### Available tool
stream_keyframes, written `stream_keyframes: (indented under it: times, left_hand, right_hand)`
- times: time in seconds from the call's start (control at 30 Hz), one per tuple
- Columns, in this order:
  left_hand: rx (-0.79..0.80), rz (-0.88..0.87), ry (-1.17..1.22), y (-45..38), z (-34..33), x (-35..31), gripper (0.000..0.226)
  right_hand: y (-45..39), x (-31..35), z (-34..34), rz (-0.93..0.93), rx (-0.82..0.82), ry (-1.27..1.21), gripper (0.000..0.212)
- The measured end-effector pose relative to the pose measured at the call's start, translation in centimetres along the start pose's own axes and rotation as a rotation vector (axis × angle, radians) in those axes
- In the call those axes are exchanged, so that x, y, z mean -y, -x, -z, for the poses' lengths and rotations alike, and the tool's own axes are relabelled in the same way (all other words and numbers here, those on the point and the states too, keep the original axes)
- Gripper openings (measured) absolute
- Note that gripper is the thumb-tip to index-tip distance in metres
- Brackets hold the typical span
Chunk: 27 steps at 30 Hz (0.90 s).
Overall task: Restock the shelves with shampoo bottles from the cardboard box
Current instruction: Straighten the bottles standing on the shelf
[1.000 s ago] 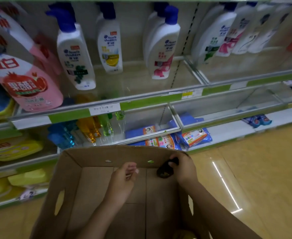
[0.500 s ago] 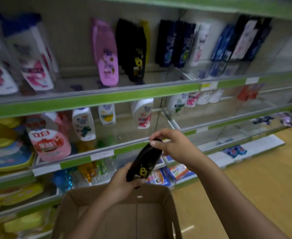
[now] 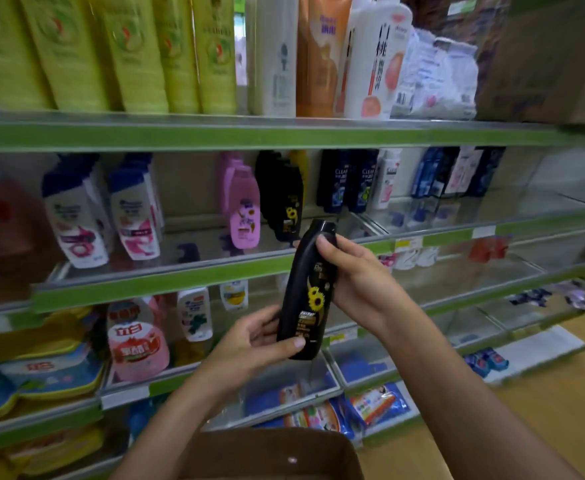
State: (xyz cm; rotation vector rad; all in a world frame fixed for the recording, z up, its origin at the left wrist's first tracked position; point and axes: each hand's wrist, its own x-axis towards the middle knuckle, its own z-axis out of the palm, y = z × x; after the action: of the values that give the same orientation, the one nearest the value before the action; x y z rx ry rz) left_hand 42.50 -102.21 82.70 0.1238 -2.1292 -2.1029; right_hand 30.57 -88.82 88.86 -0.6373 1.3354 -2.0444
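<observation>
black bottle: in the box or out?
Out. Black bottle is held in the air above the cardboard box, left hand at its base, right hand near its cap, facing the shelves.

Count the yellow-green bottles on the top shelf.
5, standing side by side at the top shelf's left end: first, second, third, fourth, fifth. Others may be hidden behind or out of frame.
</observation>
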Motion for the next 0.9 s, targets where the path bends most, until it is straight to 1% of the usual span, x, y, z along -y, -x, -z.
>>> stream_keyframes:
  times: [0.07, 0.13, 0.23, 0.27, 0.33, 0.43, 0.53, 0.6, 0.7, 0.73, 0.8, 0.9]
  left_hand:
    - [-0.018, -0.045, 0.003, 0.5, 0.1, -0.7, 0.051]
    - [-0.069, -0.106, -0.041, 0.5, -0.1, -1.3, 0.049]
    - [-0.132, -0.158, -0.078, 0.3, -0.5, -1.8, 0.048]
    - [-0.14, -0.161, -0.078, 0.2, -0.5, -1.8, 0.048]
    - [-0.13, -0.148, -0.068, 0.0, -0.3, -2.0, 0.046]
    - [-0.051, -0.09, -0.077, -0.7, 0.1, -1.8, 0.049]
    - [-0.045, -0.079, -0.206, -1.8, 0.0, -1.7, 0.059]
    - [-0.09, -0.107, -0.273, -3.0, -0.5, -2.0, 0.056]
    - [-0.168, -0.123, -0.253, -5.5, -1.0, -2.6, 0.038]
    - [-0.19, -0.122, -0.25, -6.4, -0.9, -2.7, 0.035]
    - [-0.239, -0.119, -0.279, -8.5, -1.0, -2.9, 0.035]
    - [-0.325, -0.131, -0.39, -11.5, -1.0, -3.5, 0.038]
  right_hand:
    - [-0.3, 0.4, -0.2, -0.003, 0.05, -0.094, 0.026]
    - [-0.6, 0.5, -0.4, -0.004, 0.063, -0.122, 0.026]
    - [-0.9, 0.4, -0.3, -0.03, 0.036, -0.036, 0.04]
    - [-0.9, 0.3, 0.0, -0.048, 0.04, -0.008, 0.042]
    - [-0.9, 0.2, 0.6, -0.069, 0.086, 0.003, 0.037]
    - [-0.9, 0.3, 1.3, -0.016, 0.101, -0.003, 0.032]
    - [-1.3, 0.5, 1.5, 0.057, 0.065, 0.052, 0.036]
    - [-2.0, 0.7, 1.7, 0.096, 0.039, 0.089, 0.038]
    - [-3.3, 1.3, 2.3, 0.127, 0.013, 0.116, 0.041]
    - [-3.8, 1.5, 2.5, 0.139, 0.003, 0.133, 0.041]
    - [-5.3, 1.9, 3.3, 0.157, -0.006, 0.153, 0.043]
    - [-8.2, 2.5, 4.2, 0.187, -0.003, 0.171, 0.049]
